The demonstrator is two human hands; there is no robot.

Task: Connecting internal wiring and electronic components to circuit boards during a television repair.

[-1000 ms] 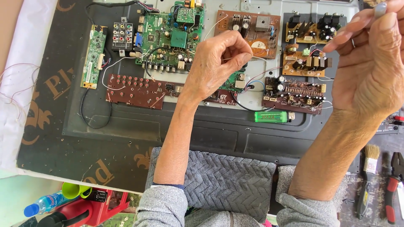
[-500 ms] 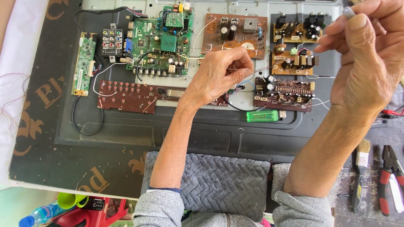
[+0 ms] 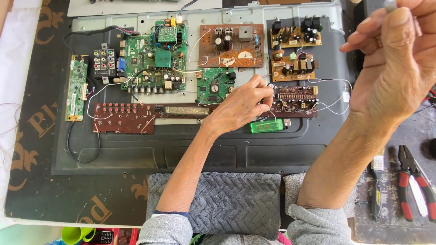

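Dark patterned matting covers the workbench, and on it lies the grey metal back panel of a flat screen, opened up and carrying a spread of circuit boards. Near the middle, the left hand rests low over the panel with its fingers drawn together, pinching what looks like a thin white wire just at the left end of a dark brown board studded with small parts; exactly what sits between the fingertips is too small to make out. Just below that hand lies a green lighter, touching nothing else. The right hand is raised well above the panel at the upper right, fingers curled and pressed onto a slim grey tool tip that runs out of view, so its kind cannot be told. The wire looks light, limp and easily kinked, with delicate solder joints at its ends, so it is best held close to the joint with fingertips only and never tugged. The brown board is stiff but brittle and is better gripped by its bare edges than by its components. To the left sit a large green main board and a reddish button board; red-handled pliers lie well apart at the right edge.
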